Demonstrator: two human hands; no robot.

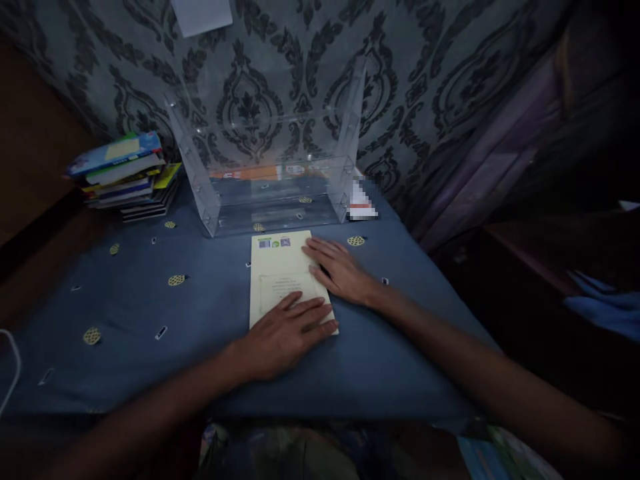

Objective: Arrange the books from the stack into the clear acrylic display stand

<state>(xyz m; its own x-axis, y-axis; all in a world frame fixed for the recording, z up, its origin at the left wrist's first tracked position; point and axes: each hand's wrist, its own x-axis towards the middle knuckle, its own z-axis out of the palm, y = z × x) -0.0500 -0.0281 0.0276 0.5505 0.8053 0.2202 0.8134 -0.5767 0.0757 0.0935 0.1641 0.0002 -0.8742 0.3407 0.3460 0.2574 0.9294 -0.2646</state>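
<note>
A pale yellow book lies flat on the blue patterned tablecloth, with a barcode and a square code along its far edge. My left hand rests across the near part of its cover, fingers stretched out and slightly apart. Along the right edge of the book lies my right hand, fingers extended, the fingertips touching the cover. Just beyond the book stands a clear acrylic rack with upright side panels and cross shelves. Part of the printed text is covered by my left hand.
To the back left is an uneven stack of books. Behind the rack's bars shows an orange item. A white and red item, partly blurred, sits right of the rack. The patterned wall rises behind the tablecloth. A white cable hangs at the left.
</note>
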